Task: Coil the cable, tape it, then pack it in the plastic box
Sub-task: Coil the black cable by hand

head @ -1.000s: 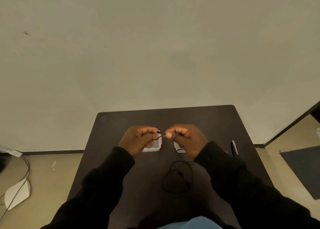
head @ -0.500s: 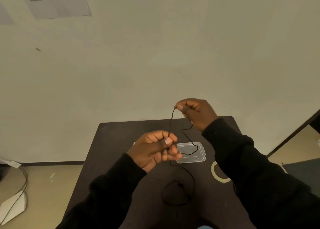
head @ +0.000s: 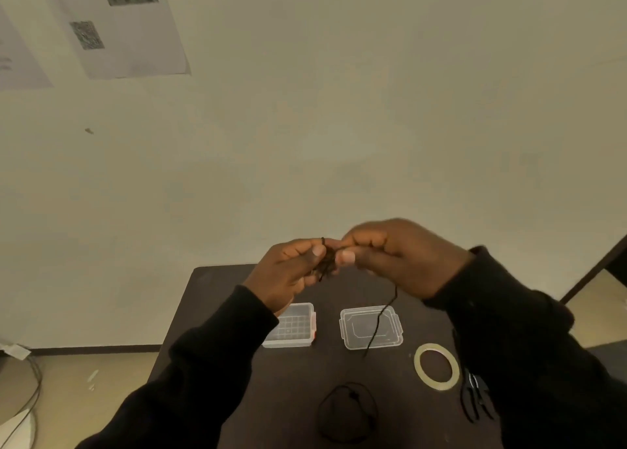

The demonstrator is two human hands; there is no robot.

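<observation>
Half a second ago our right hand (head: 400, 257) was raised apart, drawing the thin black cable (head: 326, 260) taut; now it meets our left hand (head: 288, 274), both pinched shut on a small bundle of loops above the desk's far edge. We judge another turn added. The slack trails over the clear lid (head: 371, 327) mid-desk; more lies near the front edge. Coiling unfinished; the tape ring (head: 436, 366) and clear plastic box (head: 291, 326) wait.

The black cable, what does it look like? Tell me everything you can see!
The black cable is thin and bendy like string. A small bunch of its loops is pinched between the left hand and the right hand, held up above the dark table. One strand hangs down in front of the clear lid, and the rest lies in a loose loop on the table.
</observation>
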